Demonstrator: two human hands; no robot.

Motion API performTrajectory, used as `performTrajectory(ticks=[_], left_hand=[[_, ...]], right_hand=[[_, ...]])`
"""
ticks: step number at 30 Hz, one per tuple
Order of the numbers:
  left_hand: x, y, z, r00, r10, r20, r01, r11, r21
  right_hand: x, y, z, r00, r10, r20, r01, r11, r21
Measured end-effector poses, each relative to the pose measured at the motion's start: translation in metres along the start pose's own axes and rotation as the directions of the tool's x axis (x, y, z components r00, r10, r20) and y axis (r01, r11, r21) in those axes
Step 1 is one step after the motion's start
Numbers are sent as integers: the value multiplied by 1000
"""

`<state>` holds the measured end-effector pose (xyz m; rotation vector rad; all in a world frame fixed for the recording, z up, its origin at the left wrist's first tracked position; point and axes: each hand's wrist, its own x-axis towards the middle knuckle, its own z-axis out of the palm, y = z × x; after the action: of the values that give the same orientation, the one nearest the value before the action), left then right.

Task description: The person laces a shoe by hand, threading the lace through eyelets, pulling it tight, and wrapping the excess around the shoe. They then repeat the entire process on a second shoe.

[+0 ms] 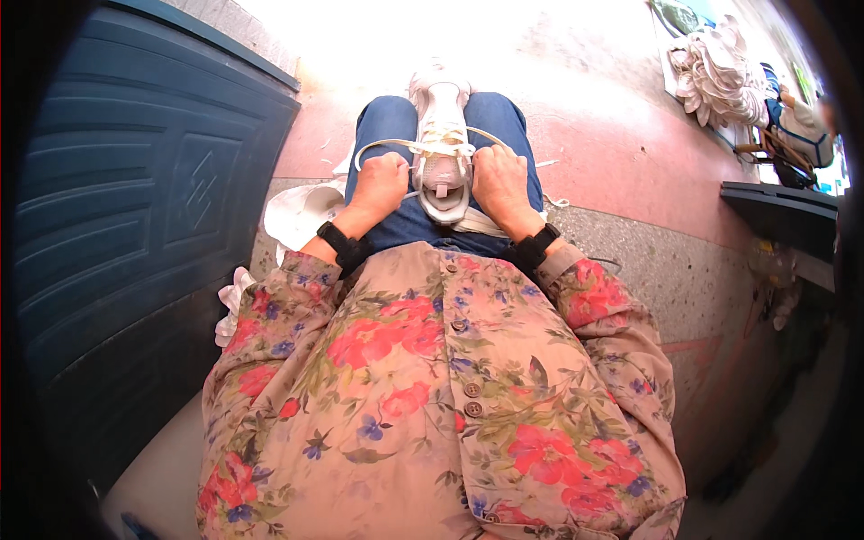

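Note:
A white sneaker lies between my thighs, its toe pointing away from me and its heel opening toward my body. Its pale shoelace runs across the tongue and loops out to both sides. On the left side of the shoe, my left hand is closed, gripping one side of the lace. My right hand sits closed against the shoe's right side, with the other lace loop running into its fingers. The fingertips of both hands are partly hidden from view.
A dark blue panelled door stands close on my left. White material lies beside my left leg. To the far right are a heap of pale shoes, a seated person and a dark bench-like slab.

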<state>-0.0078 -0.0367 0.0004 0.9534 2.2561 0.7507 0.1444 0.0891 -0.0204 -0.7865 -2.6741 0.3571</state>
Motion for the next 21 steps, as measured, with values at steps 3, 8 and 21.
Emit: performTrajectory(ticks=[3, 8, 21], left_hand=[[4, -3, 5, 924, 359, -135, -333, 925, 181], [5, -5, 9, 938, 291, -190, -271, 955, 124], [4, 7, 22, 958, 258, -124, -229, 951, 208]], right_hand=[[2, -2, 1, 996, -87, 20, 88, 995, -49], [3, -1, -2, 982, -186, 24, 187, 981, -47], [11, -1, -1, 965, -247, 90, 254, 964, -84]])
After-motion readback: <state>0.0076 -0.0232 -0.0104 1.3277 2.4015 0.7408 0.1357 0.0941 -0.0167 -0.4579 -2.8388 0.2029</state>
